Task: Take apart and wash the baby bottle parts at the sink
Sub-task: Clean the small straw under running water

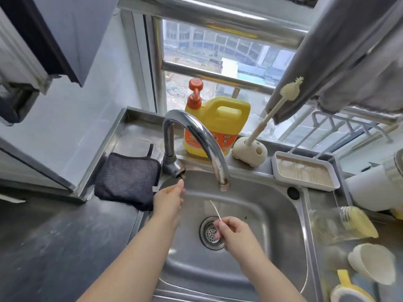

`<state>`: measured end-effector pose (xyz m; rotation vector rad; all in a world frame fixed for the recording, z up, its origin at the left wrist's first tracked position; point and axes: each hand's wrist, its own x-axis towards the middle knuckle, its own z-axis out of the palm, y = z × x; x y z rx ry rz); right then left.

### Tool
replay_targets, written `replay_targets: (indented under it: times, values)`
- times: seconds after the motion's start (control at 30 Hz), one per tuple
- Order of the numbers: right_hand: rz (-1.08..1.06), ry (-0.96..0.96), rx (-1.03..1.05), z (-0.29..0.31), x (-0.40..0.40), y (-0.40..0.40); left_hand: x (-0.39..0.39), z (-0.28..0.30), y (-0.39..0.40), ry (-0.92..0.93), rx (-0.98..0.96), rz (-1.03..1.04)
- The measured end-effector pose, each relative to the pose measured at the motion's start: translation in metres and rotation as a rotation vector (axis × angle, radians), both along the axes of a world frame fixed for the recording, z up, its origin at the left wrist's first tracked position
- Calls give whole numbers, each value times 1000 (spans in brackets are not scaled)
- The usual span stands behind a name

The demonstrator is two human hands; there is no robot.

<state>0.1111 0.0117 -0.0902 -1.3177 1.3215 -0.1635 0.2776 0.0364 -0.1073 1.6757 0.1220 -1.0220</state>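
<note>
My right hand (234,233) pinches a thin pale straw-like bottle part (214,210) over the drain (211,233) of the steel sink (279,205). My left hand (169,200) reaches up, its fingertips at the faucet's handle stub (180,172) under the curved faucet (196,136). No water runs from the spout. The clear bottle body with yellow markings (340,224) lies on its side on the right counter. A cream cup-shaped part (370,265) and a yellow-handled part (346,288) lie nearer the front right.
A yellow detergent jug with an orange pump (220,123) stands behind the faucet. Beside it a cream brush (272,110) stands in its holder (249,152). A white tray (305,173) sits at the right rear, a dark cloth (126,179) left of the sink.
</note>
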Motion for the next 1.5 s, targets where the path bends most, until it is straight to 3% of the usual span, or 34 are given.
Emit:
replay_targets:
  times: [0.1,0.47,1.5]
  values:
    - [8,-18,26,0,6,-1,4,-8,-13,55,-18,40]
    - [-51,-168,49,6,28,-11,8,-24,-30,-50,66,102]
    - [-58,-303,161,6,15,-14,1,-19,-41,-37,-5,298]
